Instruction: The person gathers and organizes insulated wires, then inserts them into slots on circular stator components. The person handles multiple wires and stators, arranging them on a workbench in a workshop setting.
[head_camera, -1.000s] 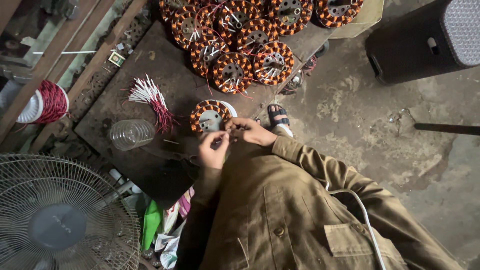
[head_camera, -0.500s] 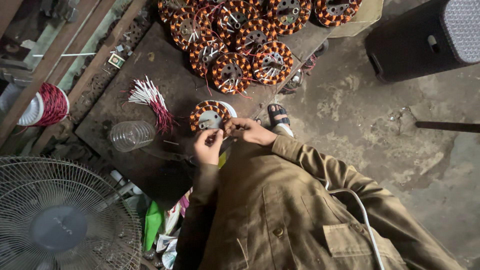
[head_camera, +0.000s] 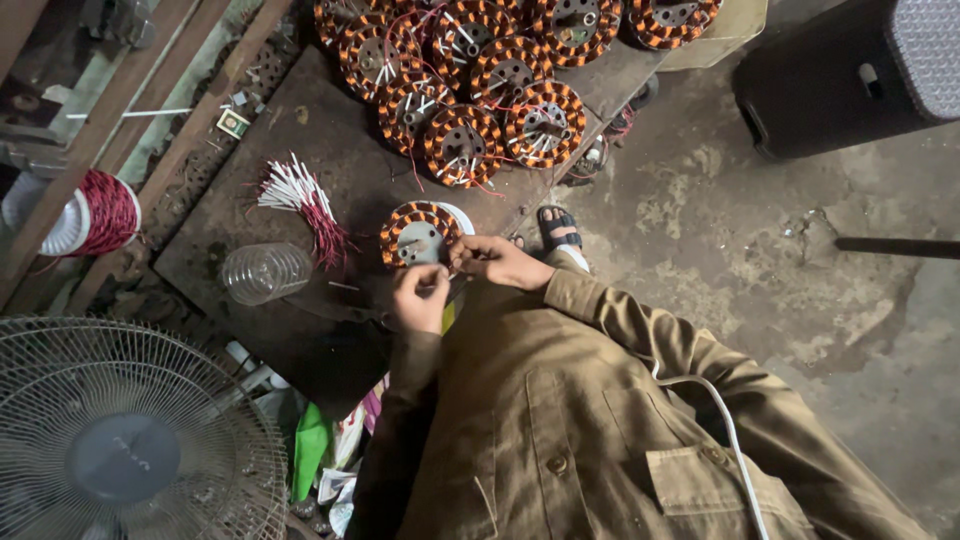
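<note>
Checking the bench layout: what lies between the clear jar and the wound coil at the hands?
In the head view, a bundle of red wires lies between jar and coil.

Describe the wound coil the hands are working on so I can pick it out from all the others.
On the dark workbench, a heap of copper-wound coils fills the far end. The wound coil lies alone nearer the person, touching the left hand and right hand, right of the red-and-white wire bundle.

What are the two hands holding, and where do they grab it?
Both the left hand and right hand pinch at the near edge of the copper-wound coil ring; exactly what the fingers grip is too small to tell.
</note>
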